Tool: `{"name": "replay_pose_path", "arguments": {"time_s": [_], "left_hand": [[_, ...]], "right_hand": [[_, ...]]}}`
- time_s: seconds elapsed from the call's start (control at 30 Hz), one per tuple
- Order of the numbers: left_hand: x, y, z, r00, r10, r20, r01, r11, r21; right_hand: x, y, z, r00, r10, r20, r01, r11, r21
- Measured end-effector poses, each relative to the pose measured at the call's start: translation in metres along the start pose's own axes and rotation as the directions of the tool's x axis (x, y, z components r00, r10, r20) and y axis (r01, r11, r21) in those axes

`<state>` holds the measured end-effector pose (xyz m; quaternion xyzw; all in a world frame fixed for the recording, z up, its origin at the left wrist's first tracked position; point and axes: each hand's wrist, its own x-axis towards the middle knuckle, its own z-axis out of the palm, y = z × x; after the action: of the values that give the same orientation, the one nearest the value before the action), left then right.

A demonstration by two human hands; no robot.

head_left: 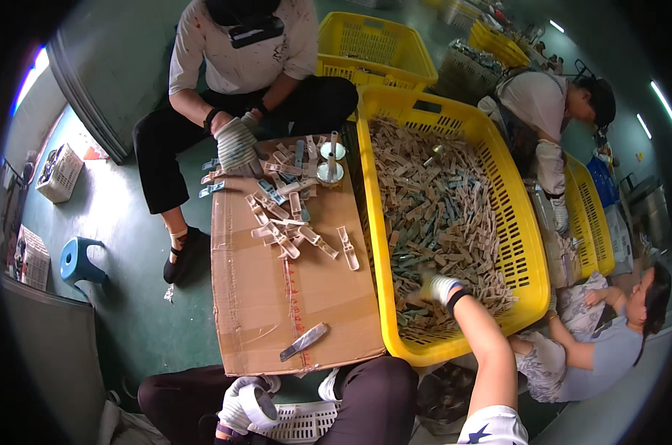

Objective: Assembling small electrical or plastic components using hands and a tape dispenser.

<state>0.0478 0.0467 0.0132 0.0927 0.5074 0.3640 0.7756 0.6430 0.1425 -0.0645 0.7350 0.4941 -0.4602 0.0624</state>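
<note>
My left hand [239, 403], in a striped white glove, is closed round a white ring-shaped thing [259, 408] at the near edge, low between my knees. My right hand [437, 285], gloved too, reaches into a big yellow basket [392, 311]. Its fingers are smeared by motion among small beige and grey-blue plastic clip-like pieces [440, 215], so their grip cannot be made out. On the cardboard [254, 297] before me lie several such loose pieces [317, 241]. Nearer to me rests a flat grey elongated piece [304, 342].
Opposite sits a person whose gloved hand [236, 142] is at the cardboard's far edge. Two round-based metal posts [331, 170] stand there. Another yellow basket [377, 48] is behind. Two people are at the right. A blue stool [81, 259] stands left, a white basket [299, 421] below.
</note>
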Motion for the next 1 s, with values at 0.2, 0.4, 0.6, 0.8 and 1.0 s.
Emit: {"name": "replay_pose_path", "arguments": {"time_s": [0.2,0.4,0.6,0.8,1.0], "left_hand": [[-0.001,0.002,0.001,0.999,0.024,-0.048,-0.017,0.988,0.152],[0.009,-0.004,-0.014,0.992,-0.016,-0.122,0.03,0.993,0.113],[0.003,-0.002,0.005,0.997,0.064,-0.045,-0.056,0.984,0.168],[0.003,0.0,0.009,0.995,0.005,-0.096,0.001,0.998,0.056],[-0.003,0.0,0.011,0.999,-0.033,-0.017,0.033,0.999,-0.016]], "right_hand": [[-0.003,-0.066,0.027,0.997,0.068,0.019,-0.053,0.902,-0.429],[0.002,-0.055,0.043,0.991,-0.019,0.13,0.069,0.916,-0.395],[0.008,-0.043,0.046,0.994,-0.004,0.108,0.036,0.954,-0.299],[-0.014,-0.061,0.053,0.999,-0.008,0.051,0.022,0.96,-0.28],[-0.022,-0.033,0.054,0.984,-0.143,-0.109,0.121,0.975,-0.184]]}}
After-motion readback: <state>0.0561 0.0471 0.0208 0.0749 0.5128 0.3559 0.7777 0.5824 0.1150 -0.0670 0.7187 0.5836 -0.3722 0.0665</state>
